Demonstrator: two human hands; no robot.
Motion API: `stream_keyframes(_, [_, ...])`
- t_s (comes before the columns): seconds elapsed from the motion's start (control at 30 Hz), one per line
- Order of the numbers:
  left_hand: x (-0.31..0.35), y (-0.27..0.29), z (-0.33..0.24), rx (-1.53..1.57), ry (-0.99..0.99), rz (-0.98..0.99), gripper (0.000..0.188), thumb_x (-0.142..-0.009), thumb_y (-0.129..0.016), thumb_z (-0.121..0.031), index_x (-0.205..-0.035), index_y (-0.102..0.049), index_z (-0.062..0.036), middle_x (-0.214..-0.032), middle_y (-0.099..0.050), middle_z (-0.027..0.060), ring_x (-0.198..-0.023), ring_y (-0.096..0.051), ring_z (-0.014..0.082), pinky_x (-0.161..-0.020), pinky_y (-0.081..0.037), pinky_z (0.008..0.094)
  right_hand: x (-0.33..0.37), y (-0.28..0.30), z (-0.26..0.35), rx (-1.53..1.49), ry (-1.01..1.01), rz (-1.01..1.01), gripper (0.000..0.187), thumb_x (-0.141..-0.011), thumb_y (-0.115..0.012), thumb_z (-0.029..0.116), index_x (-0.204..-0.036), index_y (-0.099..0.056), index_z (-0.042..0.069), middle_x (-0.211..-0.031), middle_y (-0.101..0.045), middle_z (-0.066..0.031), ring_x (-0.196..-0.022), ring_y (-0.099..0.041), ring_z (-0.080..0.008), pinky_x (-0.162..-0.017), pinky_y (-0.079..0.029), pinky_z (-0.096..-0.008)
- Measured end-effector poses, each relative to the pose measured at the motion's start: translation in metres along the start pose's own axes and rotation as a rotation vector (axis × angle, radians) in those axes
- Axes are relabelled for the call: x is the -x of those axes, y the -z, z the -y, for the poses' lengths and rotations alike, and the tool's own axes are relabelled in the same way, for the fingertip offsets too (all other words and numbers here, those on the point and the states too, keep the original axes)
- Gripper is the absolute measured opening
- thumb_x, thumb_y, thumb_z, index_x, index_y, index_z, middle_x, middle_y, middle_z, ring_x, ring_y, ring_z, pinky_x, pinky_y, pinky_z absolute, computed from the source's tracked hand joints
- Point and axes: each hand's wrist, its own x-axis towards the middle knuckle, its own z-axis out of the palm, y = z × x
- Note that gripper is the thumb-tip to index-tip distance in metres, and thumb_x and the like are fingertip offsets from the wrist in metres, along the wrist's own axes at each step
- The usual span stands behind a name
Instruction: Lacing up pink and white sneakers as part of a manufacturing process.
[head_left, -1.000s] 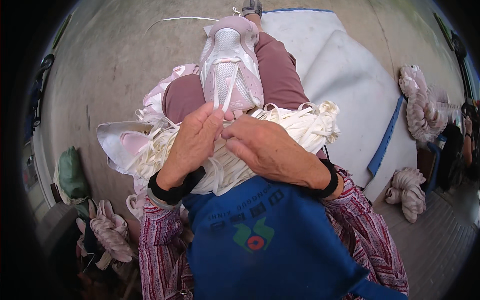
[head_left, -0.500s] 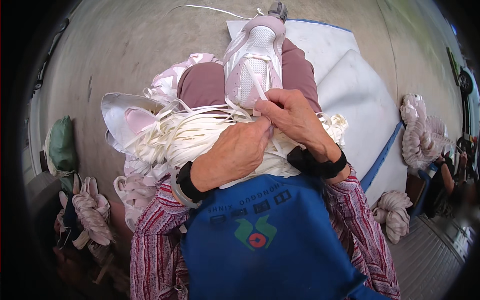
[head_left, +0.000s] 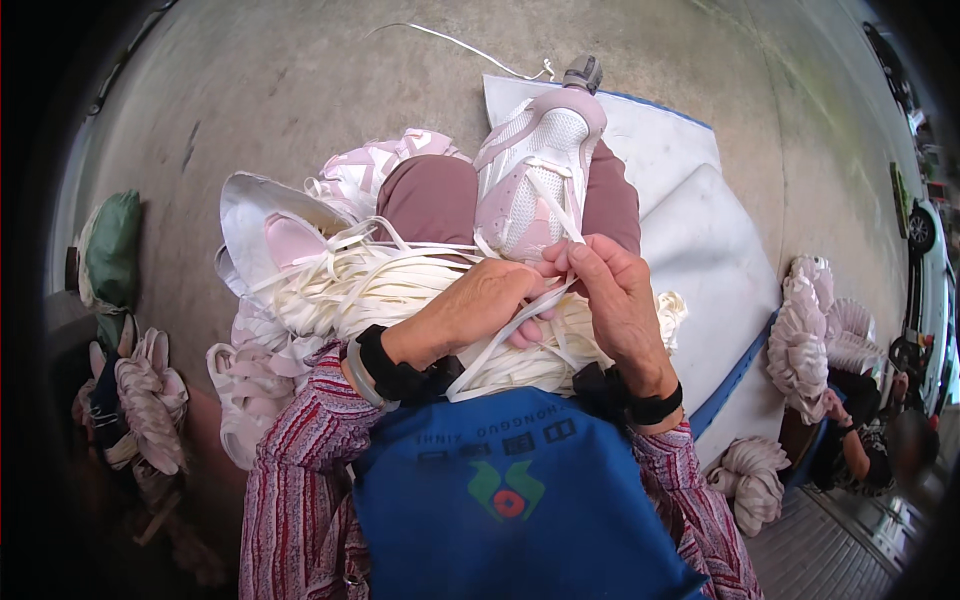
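A white and pink mesh shoe upper [head_left: 535,170] lies over my knees, its narrow end toward me. From it a flat white shoelace [head_left: 553,205] runs down to my fingers. My right hand [head_left: 615,295] pinches this lace between thumb and forefinger. Close against it, my left hand [head_left: 490,305] has its fingers closed on the lace too, and a loose length trails down past the palm. Beneath both hands a thick bundle of cream laces [head_left: 370,285] spreads across my lap.
A white sheet with blue edging [head_left: 690,230] lies on the right. More pink and white shoe uppers [head_left: 255,385] sit at my left, and bundled uppers [head_left: 800,330] stand at the right. A green sack [head_left: 110,250] is far left. Another person [head_left: 865,440] sits at the lower right.
The lace is drawn out longer, with a loose length now hanging below my left hand. My left fingers have opened out somewhat. The whole view has shifted slightly.
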Motion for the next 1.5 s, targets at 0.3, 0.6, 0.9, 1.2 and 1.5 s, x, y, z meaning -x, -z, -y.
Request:
stream_keyframes(0.3, [-0.010,0.014,0.001,0.082,0.097,-0.056,0.032,-0.090,-0.048,-0.027,-0.094,-0.061,0.0020,-0.087,-0.062,0.0095,-0.076,-0.066,0.0199,-0.058,-0.054,0.0285,0.010,-0.014,0.002,0.478,0.329,-0.044,0.022,-0.093,-0.053,0.014,-0.081,-0.054,-0.004,-0.070,-0.048,-0.0123,-0.062,-0.048,-0.0190,-0.058,-0.040,-0.0317])
stream_keyframes(0.6, [-0.019,0.016,0.009,0.509,-0.024,-0.035,0.026,-0.095,-0.044,-0.015,-0.106,-0.057,0.0038,-0.095,-0.060,0.0090,-0.089,-0.062,0.0192,-0.081,-0.053,0.0324,0.010,-0.012,0.005,0.407,0.189,-0.019,0.020,-0.095,-0.050,0.012,-0.089,-0.060,-0.005,-0.074,-0.057,-0.0040,-0.066,-0.054,-0.0079,-0.061,-0.042,-0.0229])
stream_keyframes(0.9, [-0.023,0.021,-0.004,0.634,-0.054,-0.001,0.033,-0.099,-0.046,-0.025,-0.115,-0.052,0.0033,-0.106,-0.063,0.0156,-0.099,-0.061,0.0215,-0.088,-0.049,0.0344,0.013,-0.029,-0.014,0.562,0.562,0.017,0.012,-0.091,-0.052,0.006,-0.083,-0.055,-0.002,-0.075,-0.053,-0.0161,-0.065,-0.055,-0.0292,-0.060,-0.043,-0.0353])
stream_keyframes(1.2, [-0.030,0.008,0.006,0.296,-0.258,-0.194,0.048,-0.094,-0.057,-0.020,-0.131,-0.036,0.0037,-0.103,-0.063,0.0158,-0.100,-0.062,0.0225,-0.091,-0.049,0.0345,0.014,-0.028,-0.027,0.541,0.590,0.000,0.014,-0.088,-0.056,0.009,-0.080,-0.052,-0.001,-0.075,-0.052,-0.0195,-0.071,-0.054,-0.0387,-0.063,-0.043,-0.0442])
stream_keyframes(1.5, [-0.024,-0.005,-0.001,0.289,-0.236,-0.270,0.048,-0.097,-0.050,-0.018,-0.133,-0.031,0.0080,-0.107,-0.061,0.0215,-0.098,-0.062,0.0233,-0.090,-0.049,0.0336,0.014,-0.022,-0.028,0.545,0.536,-0.004,0.012,-0.088,-0.056,0.009,-0.083,-0.053,-0.001,-0.077,-0.053,-0.0189,-0.073,-0.055,-0.0379,-0.063,-0.044,-0.0445])
